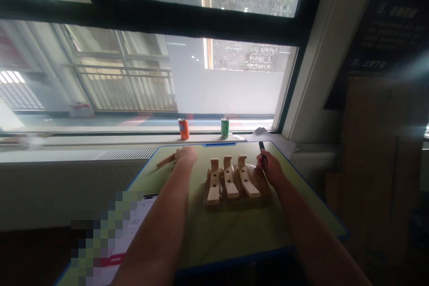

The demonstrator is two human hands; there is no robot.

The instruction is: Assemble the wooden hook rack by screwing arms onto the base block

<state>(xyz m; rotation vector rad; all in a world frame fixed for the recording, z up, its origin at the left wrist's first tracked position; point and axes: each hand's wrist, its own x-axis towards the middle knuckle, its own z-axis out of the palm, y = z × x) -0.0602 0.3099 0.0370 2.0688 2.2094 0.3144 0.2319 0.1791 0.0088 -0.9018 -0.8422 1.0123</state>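
Observation:
My left hand [185,155] reaches to the far left of the green table [234,228] and closes on a flat wooden piece [166,161] that sticks out to its left. My right hand [271,168] is closed around a dark pen [263,153], held upright at the right end of a row of wooden parts. Three curved wooden pieces [230,180] with holes stand side by side on a clear plastic wrap in the table's middle, between my two forearms.
An orange can [183,128] and a green can [225,128] stand on the window sill behind the table. A white sheet with red markings [130,232] lies at the table's near left. A radiator grille runs under the window; cardboard stands at the right.

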